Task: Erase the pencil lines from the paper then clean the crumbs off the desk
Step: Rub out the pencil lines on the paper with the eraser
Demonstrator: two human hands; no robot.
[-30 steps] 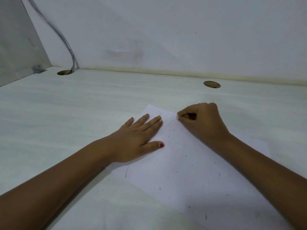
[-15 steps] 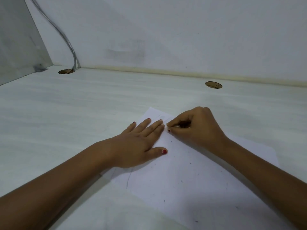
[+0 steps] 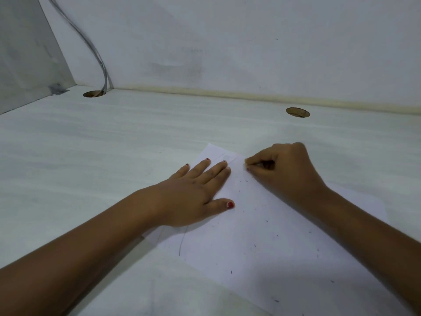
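Paper lies on the white surface, dark crumbs scattered over it. Left grip flat, fingers straight, pressing its left side. Right grip curled, pinching a pale eraser at the far corner.

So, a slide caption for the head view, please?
Left hand presses white paper sheet on pale desk; right hand pinches a small object.

readable text: none | paper: faint pencil marks, no lettering
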